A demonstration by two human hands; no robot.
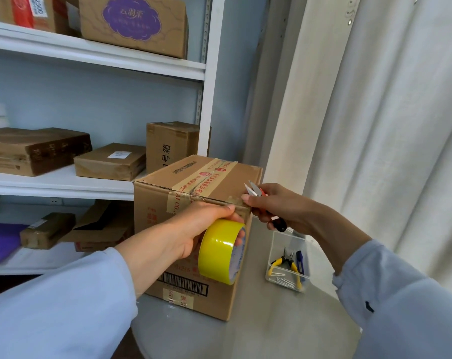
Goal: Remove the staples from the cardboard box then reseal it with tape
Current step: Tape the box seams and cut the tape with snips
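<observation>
Both of our hands are working at the near top edge of a cardboard box. Our left hand is gripping a roll of yellow tape, fingers curling through its core and the thumb lying along the box's top edge, so the roll is hanging against the box's front face. Our right hand is holding a small pair of snips with an orange and black handle; the two pale blades are pointing up and to the left, slightly parted, just above the box's near right corner, while the fingertips are touching that corner. Pale blue sleeves are covering both forearms.

We are seeing the box sitting upright on a round grey desk, its flaps closed and an older strip of printed tan tape running along the top seam and folding down over the front. A barcode label is showing low on the front face.

To the right of the box, on the desk, a clear plastic tray is holding yellow-handled pliers, a dark blue tool and a few small metal pieces that we cannot identify for sure.

Behind the box, white shelves are carrying several brown cartons. A pale curtain is hanging on the right.
</observation>
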